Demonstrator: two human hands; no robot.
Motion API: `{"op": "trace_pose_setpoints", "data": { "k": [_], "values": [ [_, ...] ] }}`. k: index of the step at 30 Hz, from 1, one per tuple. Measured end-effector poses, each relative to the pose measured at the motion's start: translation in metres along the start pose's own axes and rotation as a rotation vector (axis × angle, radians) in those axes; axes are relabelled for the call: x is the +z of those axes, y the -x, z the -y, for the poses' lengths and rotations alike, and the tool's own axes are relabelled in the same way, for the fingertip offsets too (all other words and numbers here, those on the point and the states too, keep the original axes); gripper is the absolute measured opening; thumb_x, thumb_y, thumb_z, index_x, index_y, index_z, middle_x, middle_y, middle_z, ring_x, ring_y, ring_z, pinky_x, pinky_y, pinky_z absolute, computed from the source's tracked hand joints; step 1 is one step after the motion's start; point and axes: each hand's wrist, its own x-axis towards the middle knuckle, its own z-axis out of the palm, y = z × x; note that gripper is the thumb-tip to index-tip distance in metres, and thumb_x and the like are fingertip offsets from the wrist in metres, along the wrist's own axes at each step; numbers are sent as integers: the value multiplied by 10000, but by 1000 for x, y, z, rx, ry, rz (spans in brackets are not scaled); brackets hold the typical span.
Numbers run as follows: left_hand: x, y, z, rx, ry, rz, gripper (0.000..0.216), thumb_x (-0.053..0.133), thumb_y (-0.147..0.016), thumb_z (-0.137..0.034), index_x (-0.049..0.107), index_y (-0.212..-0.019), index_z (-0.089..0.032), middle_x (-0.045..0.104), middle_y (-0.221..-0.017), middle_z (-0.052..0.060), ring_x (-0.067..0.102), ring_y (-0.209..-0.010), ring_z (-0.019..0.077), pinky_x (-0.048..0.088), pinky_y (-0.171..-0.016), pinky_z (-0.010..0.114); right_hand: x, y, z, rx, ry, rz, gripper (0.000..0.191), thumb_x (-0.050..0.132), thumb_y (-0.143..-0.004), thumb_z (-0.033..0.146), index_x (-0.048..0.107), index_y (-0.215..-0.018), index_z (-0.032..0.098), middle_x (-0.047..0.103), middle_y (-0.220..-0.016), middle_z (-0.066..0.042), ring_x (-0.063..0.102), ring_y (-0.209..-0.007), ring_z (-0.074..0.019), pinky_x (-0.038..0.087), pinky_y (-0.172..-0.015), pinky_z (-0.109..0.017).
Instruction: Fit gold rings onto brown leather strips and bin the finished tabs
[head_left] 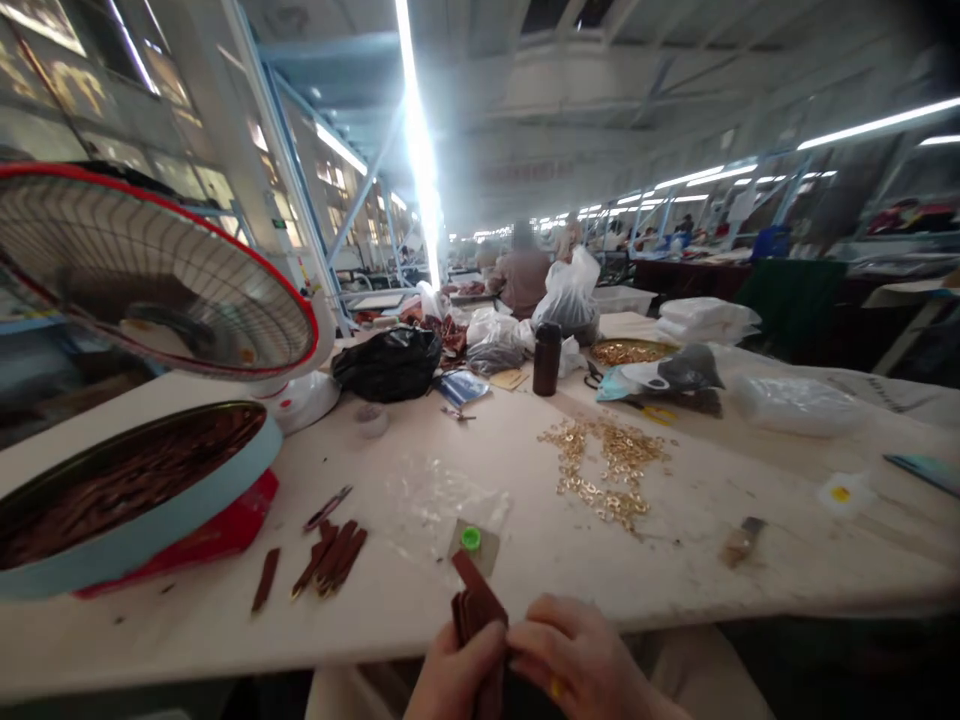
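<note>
Both my hands meet at the bottom edge of the view, below the table's front edge. My left hand (459,672) is closed round a small stack of brown leather strips (474,600) that stick up between the hands. My right hand (581,660) is curled with its fingers pressed against the same stack from the right. Several more brown strips (330,558) lie loose on the white table (675,560) just ahead to the left. A scatter of small gold rings (609,468) lies ahead to the right. A small green cap (470,538) sits on a card near the stack.
A blue-rimmed round tin (127,500) full of brown strips sits at the left, with a red-rimmed fan (150,270) behind it. A black bag (388,362), a dark bottle (546,358), clear bags and a tray of gold parts stand farther back. Other people sit at distant tables.
</note>
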Motion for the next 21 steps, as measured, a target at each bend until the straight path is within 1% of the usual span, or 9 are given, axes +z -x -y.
{"op": "trace_pose_setpoints", "data": {
  "k": [2,4,6,8,11,15,17,19,21],
  "values": [
    [0,-1,8,-28,91,65,336,710,-616,-429,518,-592,-154,413,-395,-76,356,-348,57,301,-361,191,-3,1,10,-52,65,-13,200,432,-916,284,611,-880,203,593,-680,-39,518,-578,-155,367,-524,-251],
    [-1,3,12,49,149,53,337,725,-577,-428,519,-614,-164,442,-437,-71,373,-392,63,318,-400,192,-5,-2,16,-17,11,7,235,410,-926,289,597,-821,193,571,-668,-33,508,-580,-149,364,-529,-247],
    [-3,9,11,187,136,41,291,704,-610,-398,537,-641,-162,521,-553,-32,451,-519,95,380,-510,209,-5,-5,20,71,-116,50,252,408,-925,296,576,-772,187,545,-675,-27,501,-587,-141,373,-533,-237],
    [-7,16,10,302,62,72,237,659,-669,-367,542,-645,-162,538,-625,-11,471,-616,122,391,-596,228,-3,-5,24,173,-243,79,268,419,-918,319,552,-728,186,521,-681,-20,494,-598,-137,385,-543,-230],
    [-14,25,9,363,-81,142,210,605,-721,-336,521,-627,-169,477,-588,-25,422,-591,119,364,-573,228,1,-1,31,279,-352,96,292,450,-898,367,520,-677,188,493,-698,-12,486,-638,-145,397,-581,-241],
    [-23,36,7,414,-182,171,178,564,-751,-298,519,-633,-173,440,-578,-34,388,-572,114,342,-544,219,7,4,42,465,-405,87,255,515,-846,379,481,-673,195,454,-637,22,430,-590,-135,356,-534,-237],
    [-25,44,4,446,-202,165,172,543,-764,-283,520,-633,-174,436,-576,-32,387,-572,117,338,-540,220,9,4,47,563,-473,68,205,547,-816,380,490,-744,197,466,-640,30,431,-589,-133,359,-531,-231],
    [-27,50,3,472,-217,156,158,537,-765,-264,516,-635,-176,434,-579,-31,384,-572,118,331,-535,221,11,2,50,609,-568,68,212,567,-798,395,505,-804,192,498,-682,18,460,-630,-142,384,-569,-236],
    [-27,53,5,484,-228,143,129,548,-752,-247,510,-651,-178,436,-596,-32,383,-578,117,324,-533,220,13,0,51,616,-629,87,243,582,-789,420,519,-791,185,514,-696,10,467,-650,-147,387,-589,-240]
  ]
}}
